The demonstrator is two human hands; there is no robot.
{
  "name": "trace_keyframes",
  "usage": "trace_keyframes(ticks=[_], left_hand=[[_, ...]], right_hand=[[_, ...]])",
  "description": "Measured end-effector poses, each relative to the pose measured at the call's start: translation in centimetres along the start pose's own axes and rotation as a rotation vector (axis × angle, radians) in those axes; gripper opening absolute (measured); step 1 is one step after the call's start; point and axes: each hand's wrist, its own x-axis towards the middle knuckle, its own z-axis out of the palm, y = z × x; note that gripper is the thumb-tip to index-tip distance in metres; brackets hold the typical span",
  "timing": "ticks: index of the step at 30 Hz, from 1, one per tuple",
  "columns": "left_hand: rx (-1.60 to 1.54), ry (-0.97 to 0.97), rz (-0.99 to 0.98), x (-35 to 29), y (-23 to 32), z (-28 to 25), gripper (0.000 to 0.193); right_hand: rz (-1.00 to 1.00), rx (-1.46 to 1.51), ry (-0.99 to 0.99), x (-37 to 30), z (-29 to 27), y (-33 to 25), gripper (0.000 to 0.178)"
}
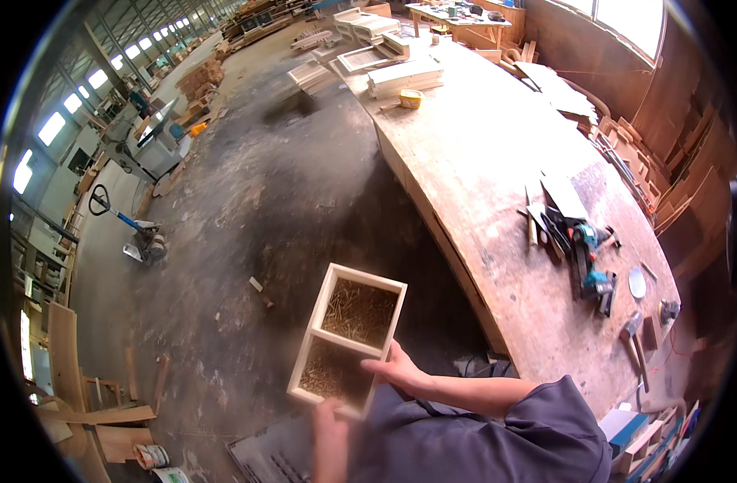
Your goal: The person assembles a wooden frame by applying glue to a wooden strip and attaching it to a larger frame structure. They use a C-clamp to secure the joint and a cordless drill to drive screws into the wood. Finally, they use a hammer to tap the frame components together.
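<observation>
A pale wooden box [346, 341] with a divider across its middle is held in front of me, above the floor. Many small brassy fasteners, nails or screws, lie in both of its compartments [357, 315]; their exact kind is too small to tell. My right hand [400, 369] grips the box's right side, its thumb reaching over the rim near the divider. At the near left corner my left hand [330, 425] is closed on the box's edge, slightly blurred, with most of its fingers hidden.
A long workbench [457, 169] runs along my right. On it lie a teal cordless power tool [598, 283], a hammer [635, 336], a yellow tub [411, 99] and stacked pale boards [404, 76]. A blue-handled pallet jack [135, 225] stands far left; wood offcuts [119, 417] lie near left.
</observation>
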Motion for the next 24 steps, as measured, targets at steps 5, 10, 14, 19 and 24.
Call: trace_keyframes(ticks=[5, 10, 14, 19, 24], left_hand=[[0.072, -0.172, 0.087, 12.8, 6.6, 12.0, 0.033], [0.136, -0.435, -0.02, 22.5, 14.8, 26.7, 0.039], [0.439, -0.826, -0.202, 28.3, 21.9, 38.6, 0.065], [0.682, -1.031, -0.009, 38.6, 27.2, 48.2, 0.048], [0.755, -0.727, 0.18, 51.6, 31.4, 53.8, 0.03]], right_hand=[[0.067, 0.044, 0.253, 15.2, -2.0, -5.4, 0.06], [0.012, 0.061, 0.562, 27.9, -4.8, -14.7, 0.037], [0.001, 0.132, 0.791, 35.3, -11.1, -22.1, 0.018], [-0.048, 0.371, 0.997, 40.9, -22.0, -27.4, 0.011], [-0.22, 0.365, 1.163, 45.3, -33.2, -31.0, 0.017]])
